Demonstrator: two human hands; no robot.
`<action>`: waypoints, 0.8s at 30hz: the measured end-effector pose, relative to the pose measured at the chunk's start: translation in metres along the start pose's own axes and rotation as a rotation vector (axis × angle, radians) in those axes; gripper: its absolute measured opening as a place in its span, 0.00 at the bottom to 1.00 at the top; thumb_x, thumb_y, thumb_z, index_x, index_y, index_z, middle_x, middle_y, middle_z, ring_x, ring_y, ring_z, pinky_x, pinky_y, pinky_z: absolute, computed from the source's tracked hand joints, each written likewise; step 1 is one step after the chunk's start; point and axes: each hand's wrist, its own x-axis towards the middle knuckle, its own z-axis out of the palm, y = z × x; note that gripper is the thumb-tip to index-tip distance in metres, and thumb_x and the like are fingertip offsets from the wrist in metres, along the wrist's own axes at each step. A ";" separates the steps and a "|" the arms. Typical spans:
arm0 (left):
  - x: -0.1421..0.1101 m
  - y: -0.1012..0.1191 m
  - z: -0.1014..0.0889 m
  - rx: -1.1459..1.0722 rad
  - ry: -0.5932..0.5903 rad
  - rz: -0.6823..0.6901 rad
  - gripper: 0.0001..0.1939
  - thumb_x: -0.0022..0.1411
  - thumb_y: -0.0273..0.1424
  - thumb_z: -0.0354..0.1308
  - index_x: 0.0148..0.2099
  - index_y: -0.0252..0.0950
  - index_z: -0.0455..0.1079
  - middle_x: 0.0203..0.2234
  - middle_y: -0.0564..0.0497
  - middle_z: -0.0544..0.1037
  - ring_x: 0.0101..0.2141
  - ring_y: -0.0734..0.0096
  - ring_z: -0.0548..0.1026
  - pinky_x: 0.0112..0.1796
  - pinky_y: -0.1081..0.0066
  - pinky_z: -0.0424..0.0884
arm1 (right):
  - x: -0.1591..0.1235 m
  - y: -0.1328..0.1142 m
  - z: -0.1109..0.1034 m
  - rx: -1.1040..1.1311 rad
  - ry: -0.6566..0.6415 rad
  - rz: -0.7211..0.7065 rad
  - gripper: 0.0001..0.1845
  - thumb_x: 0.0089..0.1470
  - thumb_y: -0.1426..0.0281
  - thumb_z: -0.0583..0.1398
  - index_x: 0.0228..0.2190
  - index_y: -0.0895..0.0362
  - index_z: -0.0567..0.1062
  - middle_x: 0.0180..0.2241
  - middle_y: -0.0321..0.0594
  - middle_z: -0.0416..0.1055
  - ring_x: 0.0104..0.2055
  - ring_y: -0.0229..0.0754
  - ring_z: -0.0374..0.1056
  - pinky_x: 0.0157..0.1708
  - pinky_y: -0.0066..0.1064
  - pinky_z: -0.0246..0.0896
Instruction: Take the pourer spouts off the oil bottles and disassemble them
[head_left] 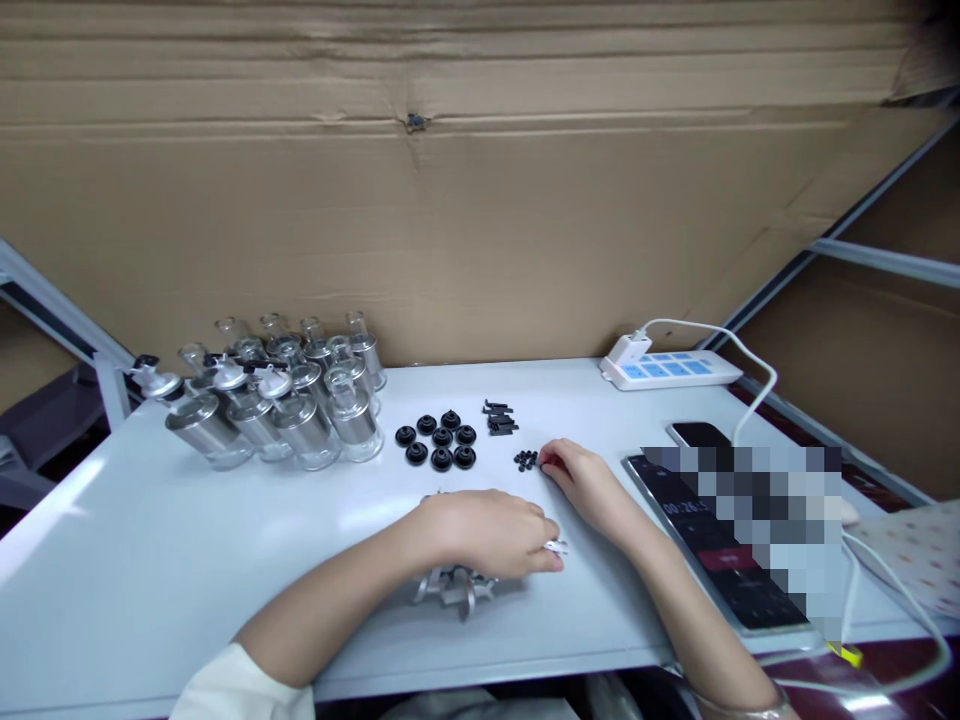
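Observation:
My left hand (491, 533) lies curled over a small heap of silver metal parts (452, 588) near the front of the white table (150, 540), pinching one small silver piece (556, 547) at its fingertips. My right hand (585, 480) reaches to a little cluster of tiny black pieces (526, 460), its fingertips closed together at them. Behind lie several round black caps (441, 441) and a small pile of black clips (499, 417).
Several glass bottles with silver collars (289, 395) stand and lie at the back left. A white power strip (661, 366) with its cable sits at the back right. A dark tablet (720, 545) and a phone (697, 434) lie on the right. Cardboard walls the back.

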 end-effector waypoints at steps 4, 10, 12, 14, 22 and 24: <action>0.000 0.000 0.000 0.018 0.030 0.009 0.18 0.68 0.36 0.42 0.45 0.32 0.69 0.40 0.44 0.76 0.36 0.61 0.74 0.35 0.67 0.66 | 0.001 0.000 0.000 -0.016 0.005 0.018 0.06 0.49 0.75 0.50 0.30 0.54 0.64 0.28 0.40 0.69 0.30 0.45 0.66 0.34 0.36 0.62; -0.007 -0.006 -0.005 -0.081 0.159 0.024 0.13 0.68 0.34 0.43 0.38 0.33 0.66 0.36 0.46 0.73 0.34 0.66 0.71 0.35 0.69 0.64 | 0.000 -0.010 -0.020 0.016 0.020 0.025 0.06 0.53 0.71 0.51 0.33 0.55 0.66 0.30 0.41 0.72 0.32 0.44 0.69 0.34 0.34 0.62; -0.012 -0.011 -0.005 -0.191 0.275 -0.008 0.12 0.68 0.34 0.42 0.37 0.34 0.63 0.35 0.48 0.71 0.35 0.67 0.70 0.36 0.70 0.63 | 0.002 -0.025 -0.034 0.084 0.023 -0.030 0.08 0.57 0.67 0.49 0.34 0.54 0.67 0.31 0.41 0.72 0.33 0.43 0.69 0.34 0.33 0.61; -0.015 -0.019 -0.001 -0.349 0.428 -0.064 0.09 0.67 0.36 0.44 0.40 0.36 0.59 0.35 0.50 0.68 0.35 0.68 0.68 0.37 0.69 0.63 | 0.007 -0.043 -0.045 0.173 -0.016 -0.122 0.12 0.60 0.64 0.47 0.35 0.54 0.67 0.31 0.39 0.72 0.32 0.41 0.67 0.34 0.31 0.60; -0.016 -0.058 0.045 -0.702 0.855 -0.136 0.16 0.53 0.22 0.50 0.41 0.39 0.47 0.34 0.55 0.58 0.29 0.78 0.61 0.31 0.75 0.61 | 0.029 -0.087 -0.033 0.306 -0.214 -0.284 0.10 0.60 0.63 0.52 0.33 0.54 0.70 0.31 0.37 0.72 0.31 0.38 0.64 0.29 0.27 0.56; -0.016 -0.064 0.053 -0.682 0.902 -0.145 0.16 0.53 0.22 0.49 0.42 0.39 0.47 0.36 0.53 0.59 0.29 0.77 0.63 0.31 0.75 0.63 | 0.033 -0.085 -0.023 0.317 -0.244 -0.295 0.08 0.58 0.64 0.55 0.33 0.54 0.69 0.31 0.36 0.72 0.30 0.37 0.64 0.29 0.26 0.56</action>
